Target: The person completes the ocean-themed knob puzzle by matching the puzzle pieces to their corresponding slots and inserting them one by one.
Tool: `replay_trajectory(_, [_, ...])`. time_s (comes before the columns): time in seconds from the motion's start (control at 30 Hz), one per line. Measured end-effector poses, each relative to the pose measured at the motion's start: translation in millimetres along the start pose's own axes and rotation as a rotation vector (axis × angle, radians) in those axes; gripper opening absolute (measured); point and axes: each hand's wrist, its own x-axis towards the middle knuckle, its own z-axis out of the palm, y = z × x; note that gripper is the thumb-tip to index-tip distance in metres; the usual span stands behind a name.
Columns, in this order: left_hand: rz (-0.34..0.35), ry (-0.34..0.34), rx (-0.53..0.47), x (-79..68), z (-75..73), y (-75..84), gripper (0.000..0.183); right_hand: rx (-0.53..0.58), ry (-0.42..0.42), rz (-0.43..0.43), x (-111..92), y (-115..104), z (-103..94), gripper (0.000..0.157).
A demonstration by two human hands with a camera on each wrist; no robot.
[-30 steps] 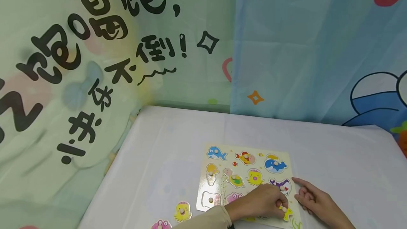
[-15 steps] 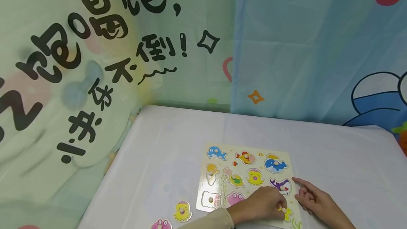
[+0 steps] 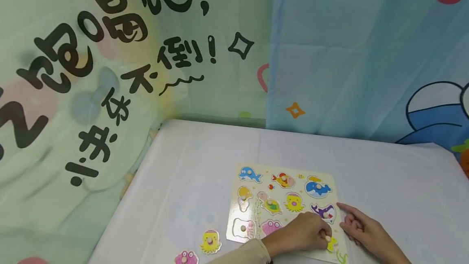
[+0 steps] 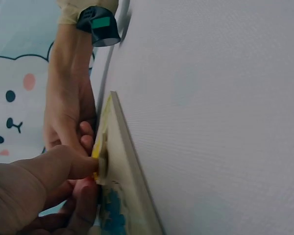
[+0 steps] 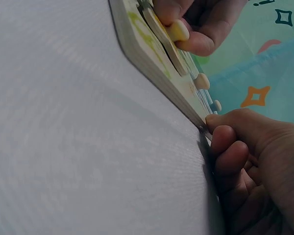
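Observation:
My left hand (image 3: 305, 231) reaches across the lower part of a cream knob puzzle board (image 3: 234, 182). Its thumb and fingers pinch the knob of a yellow puzzle piece (image 3: 332, 244) near the board's lower right corner. From the right wrist view, the pale knob (image 5: 180, 30) shows between those fingertips, and the piece lies at a slant against the board's face. My right hand (image 3: 368, 231) touches the board's right edge with its index finger extended and the other fingers bent. My left hand and forearm hide part of the bottom row.
On the white table (image 3: 198, 154), a yellow octopus piece (image 3: 210, 241) and a pink crab piece (image 3: 186, 257) lie left of the board. Several sea animal pieces sit on the board, among them a blue whale (image 3: 318, 189) and a turtle (image 3: 271, 205). Printed curtains (image 3: 329, 52) hang behind.
My left hand has shifted slightly right, uncovering more of the pink crab on the board, and keeps its pinch on the yellow piece. My right hand stays at the edge.

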Motion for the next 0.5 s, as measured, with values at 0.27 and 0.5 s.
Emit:
replay_trajectory(0.27, [0.006, 0.008, 0.043, 1.4, 2.3, 0.5, 0.008, -0.012, 0.004, 0.007, -1.1, -0.4, 0.1, 0.063])
replay_trajectory(0.5, [-0.003, 0.002, 0.062, -3.4, 2.0, 4.0, 0.008, -0.005, -0.002, 0.017, -1.4, -1.1, -0.7, 0.063])
